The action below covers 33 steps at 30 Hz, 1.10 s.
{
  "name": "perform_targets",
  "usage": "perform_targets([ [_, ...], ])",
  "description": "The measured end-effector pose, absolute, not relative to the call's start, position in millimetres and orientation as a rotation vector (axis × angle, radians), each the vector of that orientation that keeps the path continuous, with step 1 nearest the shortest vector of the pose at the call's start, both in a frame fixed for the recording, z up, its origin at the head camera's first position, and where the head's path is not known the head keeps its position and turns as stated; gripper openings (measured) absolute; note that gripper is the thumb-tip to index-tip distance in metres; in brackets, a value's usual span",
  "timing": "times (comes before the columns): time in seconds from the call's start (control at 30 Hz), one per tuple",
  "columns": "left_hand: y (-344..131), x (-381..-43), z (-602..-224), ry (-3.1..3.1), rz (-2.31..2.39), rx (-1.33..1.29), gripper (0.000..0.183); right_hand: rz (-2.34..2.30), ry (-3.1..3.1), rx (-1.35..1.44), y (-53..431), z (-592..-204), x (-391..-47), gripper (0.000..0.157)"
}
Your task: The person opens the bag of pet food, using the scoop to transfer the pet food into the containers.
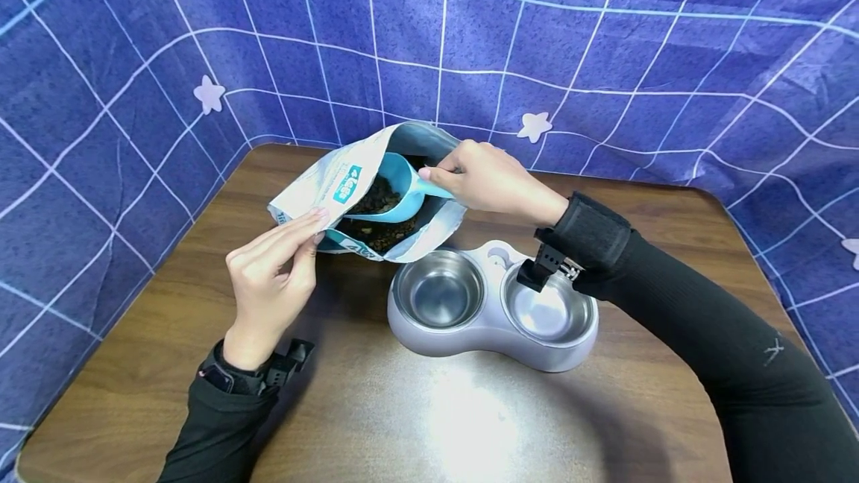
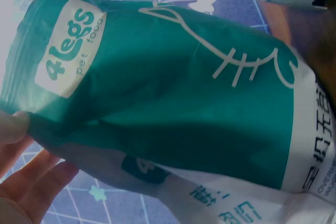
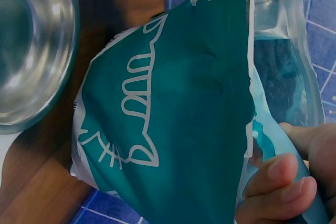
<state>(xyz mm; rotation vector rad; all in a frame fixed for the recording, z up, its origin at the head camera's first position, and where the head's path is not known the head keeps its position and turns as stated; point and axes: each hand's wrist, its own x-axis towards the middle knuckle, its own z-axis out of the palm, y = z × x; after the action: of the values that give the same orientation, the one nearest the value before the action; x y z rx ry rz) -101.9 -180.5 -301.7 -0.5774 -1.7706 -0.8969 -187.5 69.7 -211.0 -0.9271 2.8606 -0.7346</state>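
Left wrist view, teal bag (image 2: 173, 108), "4Legs pet food"

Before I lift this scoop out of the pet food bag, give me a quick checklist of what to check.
1. Right hand grips the blue scoop by its handle: ok.
2. Scoop loaded with kibble: ok.
3. Left hand pinches the pet food bag edge, mouth held open: ok.
4. Double pet bowl close beside the bag on the table: ok.
5. Both steel bowls empty: ok.
6. Kibble spilled on the table: none seen, ok.
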Motion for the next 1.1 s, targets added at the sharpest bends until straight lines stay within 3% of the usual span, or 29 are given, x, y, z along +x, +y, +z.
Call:
perform_targets([
  [1.1, -188.0, -112.4, -299.1, -1.730, -0.944, -0.580, 0.014, -1.173, 2.537, -0.824, 104.0, -203.6, -187.2, 0.052],
])
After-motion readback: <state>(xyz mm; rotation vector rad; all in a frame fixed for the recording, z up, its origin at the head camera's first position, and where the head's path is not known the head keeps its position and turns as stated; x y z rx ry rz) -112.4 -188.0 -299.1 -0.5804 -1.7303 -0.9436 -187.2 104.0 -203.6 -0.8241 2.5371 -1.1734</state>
